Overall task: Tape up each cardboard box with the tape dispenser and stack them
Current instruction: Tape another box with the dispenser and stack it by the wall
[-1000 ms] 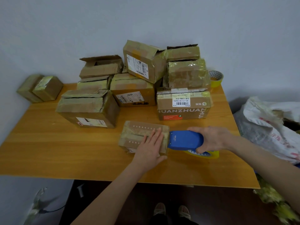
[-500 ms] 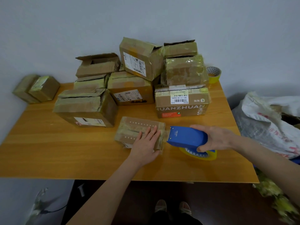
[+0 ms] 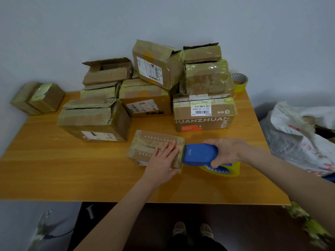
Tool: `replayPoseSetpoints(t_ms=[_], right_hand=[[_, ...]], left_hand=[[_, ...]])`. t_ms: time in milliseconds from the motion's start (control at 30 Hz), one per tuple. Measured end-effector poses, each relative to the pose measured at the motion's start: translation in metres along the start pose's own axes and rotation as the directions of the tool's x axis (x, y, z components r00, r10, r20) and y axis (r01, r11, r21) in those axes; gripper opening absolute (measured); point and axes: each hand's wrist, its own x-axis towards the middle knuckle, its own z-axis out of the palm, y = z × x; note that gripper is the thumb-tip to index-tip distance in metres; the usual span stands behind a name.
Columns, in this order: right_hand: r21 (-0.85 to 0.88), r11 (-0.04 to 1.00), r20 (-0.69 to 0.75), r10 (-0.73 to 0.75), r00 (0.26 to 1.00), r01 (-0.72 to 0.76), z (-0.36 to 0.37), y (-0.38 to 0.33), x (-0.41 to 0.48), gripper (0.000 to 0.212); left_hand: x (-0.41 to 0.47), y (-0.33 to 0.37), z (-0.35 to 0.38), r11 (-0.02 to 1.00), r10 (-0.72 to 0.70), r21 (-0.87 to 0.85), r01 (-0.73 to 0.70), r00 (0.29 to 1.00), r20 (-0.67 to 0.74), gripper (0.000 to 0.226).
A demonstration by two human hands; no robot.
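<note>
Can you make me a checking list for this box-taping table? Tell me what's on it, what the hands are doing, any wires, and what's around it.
Surface: wooden table, with boxes crowding its back half.
Job's things: small flat box near the front. The blue tape dispenser is at its right end and carries a yellow tape roll. Behind is a pile of boxes, some stacked. An open-flapped box sits at the back left.
Clutter: spare tape roll at the back right corner.
Hands: left hand lies flat on the small flat box. Right hand grips the blue tape dispenser.
Cables: maybe a thin dark cable on the floor; hard to tell.
Surroundings: plain wall, white sack on the right, two boxes left of the table.
</note>
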Motion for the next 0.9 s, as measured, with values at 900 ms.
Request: replayPoseSetpoints(t_ms=[900], right_hand=[[0.682, 0.729, -0.346, 0.262, 0.901, 0.050, -0.006, 0.004, 0.007, 0.070]], left_hand=[[0.018, 0.030, 0.007, 0.935, -0.351, -0.100, 0.340, 0.926, -0.138, 0.081]])
